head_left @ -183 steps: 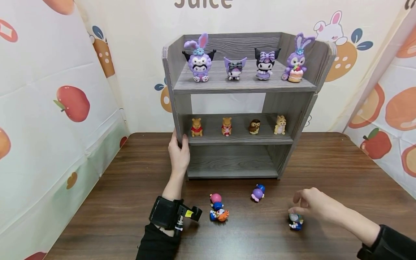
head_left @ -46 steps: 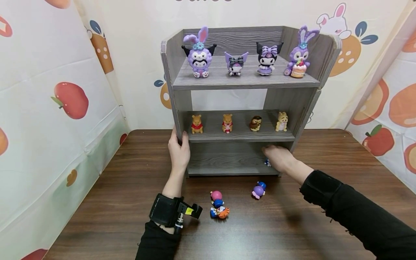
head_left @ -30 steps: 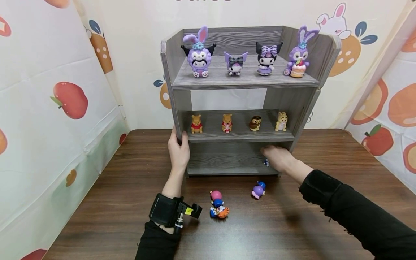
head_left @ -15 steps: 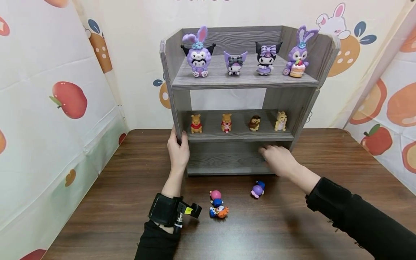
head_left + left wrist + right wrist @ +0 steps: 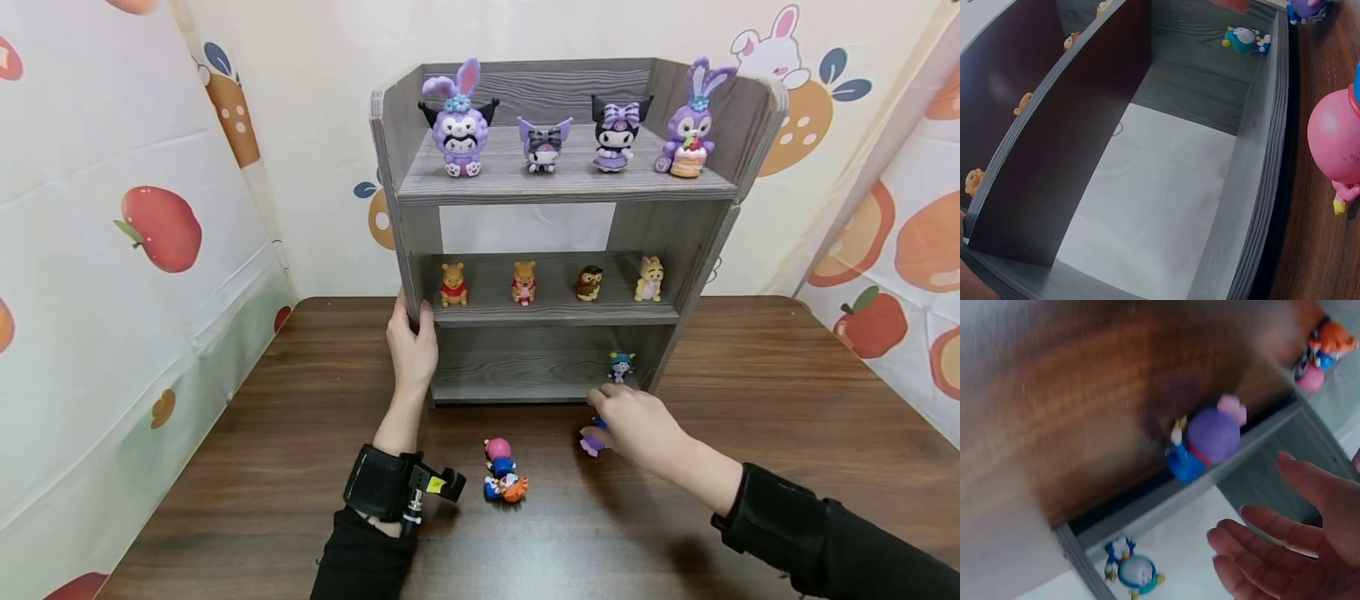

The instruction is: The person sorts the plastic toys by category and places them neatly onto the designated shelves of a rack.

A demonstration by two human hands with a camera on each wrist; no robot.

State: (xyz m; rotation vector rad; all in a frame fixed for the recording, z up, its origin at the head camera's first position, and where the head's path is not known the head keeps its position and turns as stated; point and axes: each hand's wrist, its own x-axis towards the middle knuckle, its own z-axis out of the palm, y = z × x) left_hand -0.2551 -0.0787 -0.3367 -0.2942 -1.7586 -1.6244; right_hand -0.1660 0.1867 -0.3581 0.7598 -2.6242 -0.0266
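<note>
My left hand (image 5: 412,354) grips the left side panel of the grey wooden shelf unit (image 5: 547,196), thumb at its front edge. My right hand (image 5: 647,429) is over the table before the unit, fingers loosely bent. Beneath its fingertips lies a purple-headed figurine with blue clothes (image 5: 590,444), partly hidden by the hand. In the right wrist view the fingers (image 5: 1260,550) stand apart from this purple figurine (image 5: 1213,434) and hold nothing. A teal-hatted figurine (image 5: 620,367) stands at the right end of the bottom shelf, and appears also in the left wrist view.
Two figurines, one with a pink head (image 5: 498,450) and one orange (image 5: 513,489), lie close together on the table (image 5: 585,533). The middle shelf bears a row of bear, owl (image 5: 588,284) and rabbit figurines; purple figurines line the top shelf (image 5: 566,190).
My right hand has brought the teal-hatted figurine from the table's right side to the bottom shelf, let go, and come back down to the purple one. My left hand has stayed put.
</note>
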